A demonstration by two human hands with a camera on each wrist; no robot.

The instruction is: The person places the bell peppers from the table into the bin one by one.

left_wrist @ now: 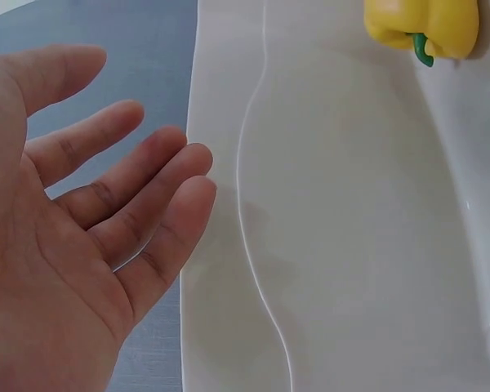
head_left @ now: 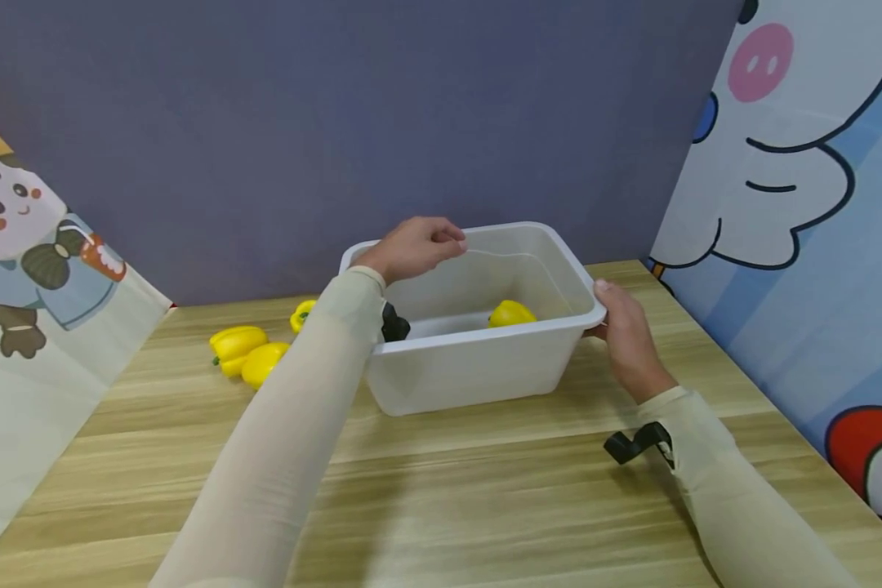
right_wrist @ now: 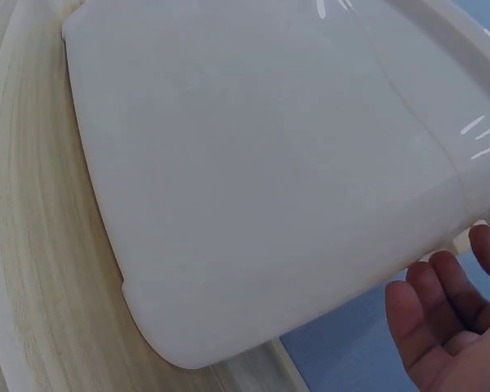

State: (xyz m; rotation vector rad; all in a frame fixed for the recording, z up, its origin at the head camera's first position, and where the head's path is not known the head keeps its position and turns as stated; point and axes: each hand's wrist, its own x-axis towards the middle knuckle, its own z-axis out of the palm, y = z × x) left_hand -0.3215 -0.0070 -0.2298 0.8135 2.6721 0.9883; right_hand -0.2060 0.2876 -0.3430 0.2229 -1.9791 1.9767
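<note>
You seem to be steadying the white box point(head_left: 478, 371) with your right hand point(head_left: 627, 339) gripping it, your left hand point(head_left: 415, 247) empty and loosely spread, 1 yellow pepper point(head_left: 511, 314) inside and 3 peppers point(head_left: 238, 341) left on the desk point(head_left: 485, 506), likely calling for a leftward reach.

table point(head_left: 448, 506): wood-grain top | bin point(head_left: 470, 371): white, on it | two yellow peppers point(head_left: 237, 343): left of bin | third pepper point(head_left: 303, 314): behind them, nearer bin

A booth-like workspace: wood-grain table point(head_left: 448, 506), blue-grey far wall point(head_left: 412, 106), cartoon-printed left panel point(head_left: 40, 376) and right panel point(head_left: 808, 269).
</note>
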